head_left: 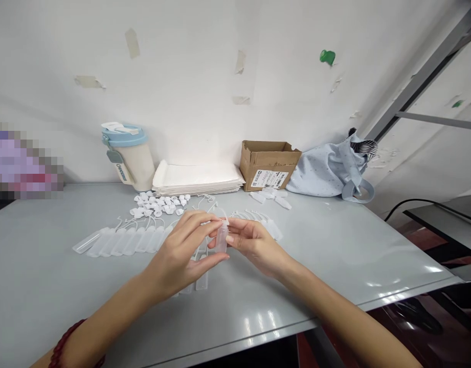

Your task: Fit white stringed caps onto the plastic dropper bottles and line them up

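A small translucent plastic bottle [221, 240] stands upright between my two hands, a thin white strand curving up from its neck. My right hand [254, 244] pinches its side between thumb and fingers. My left hand [185, 245] spans it, fingertips at the neck and thumb by the base. Behind and left of my left hand, a row of similar flat translucent bottles [130, 240] lies on the table, thin strands at their tops. More bottles [273, 228] lie beyond my right hand, and a few [202, 278] show beneath my hands, partly hidden.
A pile of small white caps [158, 204] lies at the back, before a stack of white trays or sheets [199, 176]. Along the wall stand a blue-lidded cup [133, 163], a cardboard box [268, 163] and a blue cloth bag [323, 171]. Loose translucent pieces [271, 197] lie before the box.
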The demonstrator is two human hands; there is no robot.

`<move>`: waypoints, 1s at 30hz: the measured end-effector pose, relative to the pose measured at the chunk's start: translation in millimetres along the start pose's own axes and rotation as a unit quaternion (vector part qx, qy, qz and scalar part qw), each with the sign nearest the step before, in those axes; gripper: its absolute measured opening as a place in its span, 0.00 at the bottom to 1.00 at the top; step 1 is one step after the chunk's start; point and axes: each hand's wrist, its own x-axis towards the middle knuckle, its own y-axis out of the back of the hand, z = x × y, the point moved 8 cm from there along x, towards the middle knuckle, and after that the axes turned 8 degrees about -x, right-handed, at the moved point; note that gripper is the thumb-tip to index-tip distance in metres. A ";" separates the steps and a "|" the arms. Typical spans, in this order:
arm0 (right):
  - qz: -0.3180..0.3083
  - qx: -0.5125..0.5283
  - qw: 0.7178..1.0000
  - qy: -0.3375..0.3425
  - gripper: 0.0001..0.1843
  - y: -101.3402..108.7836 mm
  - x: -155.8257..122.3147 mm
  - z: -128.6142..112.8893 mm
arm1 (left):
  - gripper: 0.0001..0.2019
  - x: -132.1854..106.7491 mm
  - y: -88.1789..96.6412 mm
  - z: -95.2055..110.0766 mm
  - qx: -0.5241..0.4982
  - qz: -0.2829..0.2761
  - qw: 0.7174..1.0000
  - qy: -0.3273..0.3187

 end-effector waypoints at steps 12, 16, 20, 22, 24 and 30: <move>-0.008 0.051 0.998 -0.026 0.21 -1.9 -1.2 2.6 | 0.26 -8.1 -7.4 -18.6 -0.051 -0.036 0.990 0.130; -0.041 0.066 0.996 -0.048 0.25 -5.9 -3.6 2.9 | 0.28 -8.6 -11.8 -17.7 -0.069 -0.059 0.987 0.136; -0.025 0.034 0.997 -0.064 0.25 -3.6 -5.0 4.0 | 0.22 -5.0 -9.0 -12.5 -0.029 -0.070 0.992 0.103; 0.028 -0.017 0.998 -0.058 0.23 3.7 -4.9 3.3 | 0.19 -3.3 -7.9 -9.8 0.000 -0.080 0.993 0.087; 0.083 -0.059 0.994 -0.049 0.22 10.2 -5.3 2.2 | 0.16 -2.3 -8.3 -6.7 0.026 -0.093 0.993 0.071; 0.139 -0.078 0.987 -0.024 0.21 13.1 -4.8 -0.6 | 0.15 -4.9 -14.2 -3.0 0.071 -0.116 0.989 0.058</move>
